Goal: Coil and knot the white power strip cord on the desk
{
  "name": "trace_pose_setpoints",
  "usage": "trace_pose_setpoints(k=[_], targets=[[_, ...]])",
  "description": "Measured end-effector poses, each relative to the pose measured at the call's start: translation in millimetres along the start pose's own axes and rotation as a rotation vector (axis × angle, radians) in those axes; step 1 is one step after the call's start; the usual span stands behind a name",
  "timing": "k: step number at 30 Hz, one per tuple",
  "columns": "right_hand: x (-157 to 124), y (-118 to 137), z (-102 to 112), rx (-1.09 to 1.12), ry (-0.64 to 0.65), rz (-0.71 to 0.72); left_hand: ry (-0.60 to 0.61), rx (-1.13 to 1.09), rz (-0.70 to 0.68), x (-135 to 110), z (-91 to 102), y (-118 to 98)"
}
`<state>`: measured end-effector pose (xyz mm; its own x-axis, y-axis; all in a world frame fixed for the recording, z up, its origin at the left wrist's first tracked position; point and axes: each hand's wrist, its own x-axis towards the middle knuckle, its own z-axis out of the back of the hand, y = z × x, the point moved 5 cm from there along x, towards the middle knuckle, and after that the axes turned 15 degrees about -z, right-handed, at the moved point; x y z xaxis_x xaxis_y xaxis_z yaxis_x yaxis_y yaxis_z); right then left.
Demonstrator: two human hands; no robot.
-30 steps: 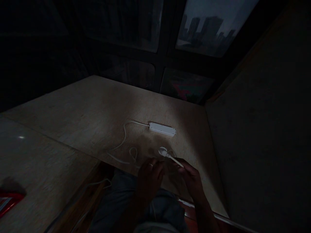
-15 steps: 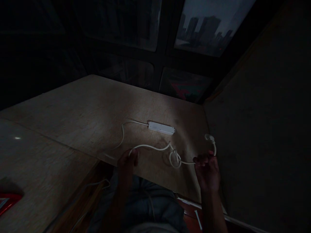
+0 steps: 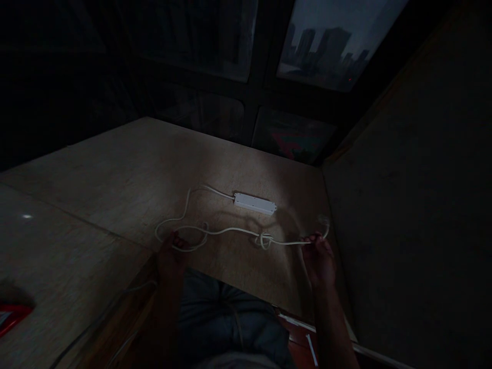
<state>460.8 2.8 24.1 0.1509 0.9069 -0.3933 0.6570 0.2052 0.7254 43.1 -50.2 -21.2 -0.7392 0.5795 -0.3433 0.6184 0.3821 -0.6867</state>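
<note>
Currently gripping a white power cord [image 3: 238, 229] with closed left hand [image 3: 169, 256] and closed right hand [image 3: 319, 257], on 2 sides of a knotted loop [image 3: 265, 236], with the power strip [image 3: 255, 203] beyond and between both.

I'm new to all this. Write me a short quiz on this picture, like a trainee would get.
1. True or false: the right hand holds the strip.
2. What does the strip lie on? A) the lap B) the ledge C) the wall
3. Fill in: the tangle in the cord is between the left hand and the ____.

Key: 1. False. 2. B. 3. Right hand.
</note>
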Motion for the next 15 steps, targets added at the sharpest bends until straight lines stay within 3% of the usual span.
trace_pose_setpoints(k=[3,7,12,15], targets=[[-2,-10,4,-0.037,-0.023,-0.072,-0.058,0.009,0.021,6,0.3,0],[-11,-19,8,-0.062,-0.022,-0.196,-0.069,0.229,-0.062,7,1.4,0],[-20,-24,3,-0.073,-0.001,-0.256,0.054,0.593,-0.510,8,8.7,-10],[-23,-32,-6,-0.060,0.053,-0.296,0.184,0.820,-0.853,-7,0.2,-26]])
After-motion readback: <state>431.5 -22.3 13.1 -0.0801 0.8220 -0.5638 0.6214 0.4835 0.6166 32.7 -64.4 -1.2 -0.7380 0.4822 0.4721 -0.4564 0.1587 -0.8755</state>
